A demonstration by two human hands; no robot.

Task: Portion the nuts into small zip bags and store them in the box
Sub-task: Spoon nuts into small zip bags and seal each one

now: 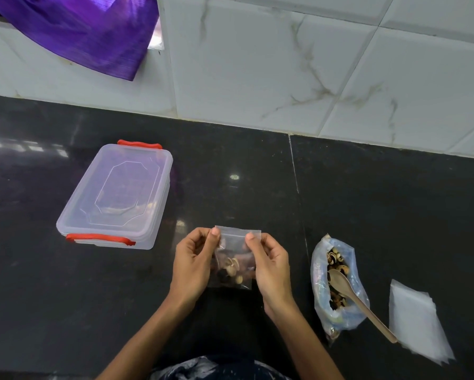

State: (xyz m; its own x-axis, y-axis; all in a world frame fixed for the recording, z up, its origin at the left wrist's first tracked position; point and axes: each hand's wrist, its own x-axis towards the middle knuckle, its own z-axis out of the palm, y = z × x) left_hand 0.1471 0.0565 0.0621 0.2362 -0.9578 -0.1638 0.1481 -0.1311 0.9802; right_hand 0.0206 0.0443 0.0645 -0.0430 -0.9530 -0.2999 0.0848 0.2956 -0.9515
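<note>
Small zip bag (231, 259) (nuts inside) held upright; box (115, 194) lidded.

Left hand (193, 259) and right hand (268, 260) pinch top of nut-filled zip bag (234, 266); lidded box (115, 194) left.

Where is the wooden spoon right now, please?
In the head view, the wooden spoon rests with its bowl inside the open bag of nuts, right of the hands; its handle points toward the stack of empty zip bags.

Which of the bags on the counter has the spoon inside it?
The big open bag of nuts, right of the hands. The spoon lies in its mouth. The small zip bag is held; the empty bags lie flat.
</note>
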